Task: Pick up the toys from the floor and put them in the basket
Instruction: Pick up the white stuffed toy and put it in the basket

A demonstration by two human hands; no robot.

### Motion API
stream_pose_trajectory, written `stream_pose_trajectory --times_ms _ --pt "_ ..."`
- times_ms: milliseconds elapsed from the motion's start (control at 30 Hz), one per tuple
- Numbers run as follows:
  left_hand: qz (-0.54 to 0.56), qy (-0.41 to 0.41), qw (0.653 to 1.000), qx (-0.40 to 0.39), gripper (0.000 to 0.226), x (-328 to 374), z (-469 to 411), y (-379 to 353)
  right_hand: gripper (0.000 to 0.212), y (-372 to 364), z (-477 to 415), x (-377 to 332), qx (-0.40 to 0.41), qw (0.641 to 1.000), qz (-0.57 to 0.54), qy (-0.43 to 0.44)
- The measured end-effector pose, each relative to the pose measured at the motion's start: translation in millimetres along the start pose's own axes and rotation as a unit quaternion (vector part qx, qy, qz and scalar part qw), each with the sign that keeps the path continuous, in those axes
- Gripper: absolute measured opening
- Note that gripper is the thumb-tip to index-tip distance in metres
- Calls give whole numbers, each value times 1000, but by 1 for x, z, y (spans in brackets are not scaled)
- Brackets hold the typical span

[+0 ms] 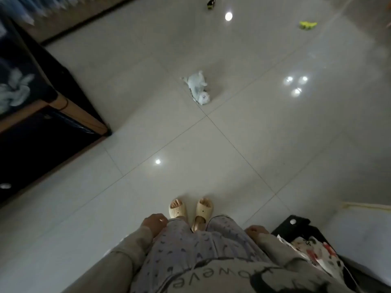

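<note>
A pale grey-white plush toy (197, 87) lies on the tiled floor well ahead of my feet. Farther off, a yellow-green toy (307, 25) rests at the upper right and a small dark toy (211, 4) sits at the top edge. The black basket (296, 224) stands at my right side, with a white patterned item (313, 252) in it. My left hand (154, 223) hangs by my left thigh and my right hand (257, 230) hangs by my right thigh, close to the basket. Both hands hold nothing; their fingers look loosely curled.
A dark cabinet with a wooden edge (69, 108) juts in from the left. A dark baseboard (84, 20) runs along the far wall. A pale mat or cushion (364, 229) lies at the right, beyond the basket. My feet in beige slippers (191, 210) stand together.
</note>
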State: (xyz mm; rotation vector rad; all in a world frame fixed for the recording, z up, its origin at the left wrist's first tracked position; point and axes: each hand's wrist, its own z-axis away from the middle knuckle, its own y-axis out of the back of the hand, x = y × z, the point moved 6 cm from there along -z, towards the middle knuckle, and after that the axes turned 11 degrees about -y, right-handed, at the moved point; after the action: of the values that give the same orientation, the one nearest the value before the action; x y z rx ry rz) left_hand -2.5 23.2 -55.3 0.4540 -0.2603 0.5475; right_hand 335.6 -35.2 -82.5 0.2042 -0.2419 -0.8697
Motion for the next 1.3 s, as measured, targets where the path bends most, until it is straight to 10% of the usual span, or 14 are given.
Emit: stream_pose_trajectory --times_ms 300,1300 --pt "147 53 976 154 20 -2 -17 35 10 92 4 -77 -13 982 -184 46" --pt "94 -19 995 37 14 233 -250 366 25 294 -42 -315 46 992 -115 -28"
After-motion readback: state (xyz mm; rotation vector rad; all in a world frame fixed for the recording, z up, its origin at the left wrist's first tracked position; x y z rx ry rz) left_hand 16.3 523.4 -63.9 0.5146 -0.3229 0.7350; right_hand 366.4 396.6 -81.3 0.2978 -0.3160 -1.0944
